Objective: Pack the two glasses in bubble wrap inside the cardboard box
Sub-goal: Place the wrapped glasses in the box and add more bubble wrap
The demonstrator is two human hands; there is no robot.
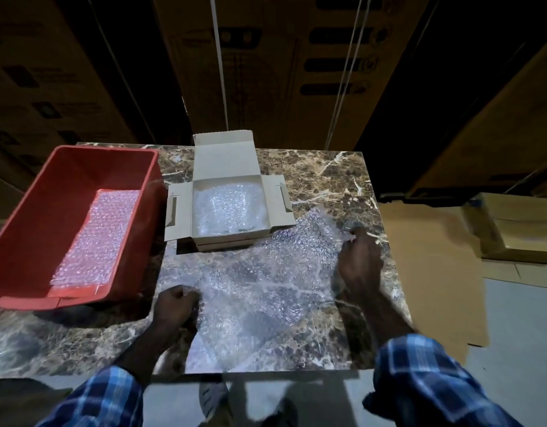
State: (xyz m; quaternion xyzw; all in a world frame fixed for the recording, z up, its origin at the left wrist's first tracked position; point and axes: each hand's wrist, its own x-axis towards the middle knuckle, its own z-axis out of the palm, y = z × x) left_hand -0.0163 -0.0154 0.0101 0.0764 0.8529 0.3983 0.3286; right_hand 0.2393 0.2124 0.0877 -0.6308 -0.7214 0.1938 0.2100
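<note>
A loose bubble wrap sheet (266,282) is spread on the marble desk (343,174), just in front of the open cardboard box (232,208). Its near-left edge is pinched by the left hand (175,306), fingers curled round the film; its far-right corner is gripped by the right hand (360,260) and lifted off the desk.

Inside the box a wrapped bundle (226,211) is seen. It is prob. the glasses, but whether one or both cannot be told through the bubbles. Another sheet (96,238) lies in the red plastic bin (26,211) at left, touching the box's left flap.

Risks, as judged from here:
- The raised sheet could be dragged against the box front w/ the pull, so the box gets shoved back or a flap folded in.
- If the sheet is laid in bunched, the lid may not be closed flat, and glass would be pressed.
- Thin film could slip from either grip, since only edges are held.
</note>
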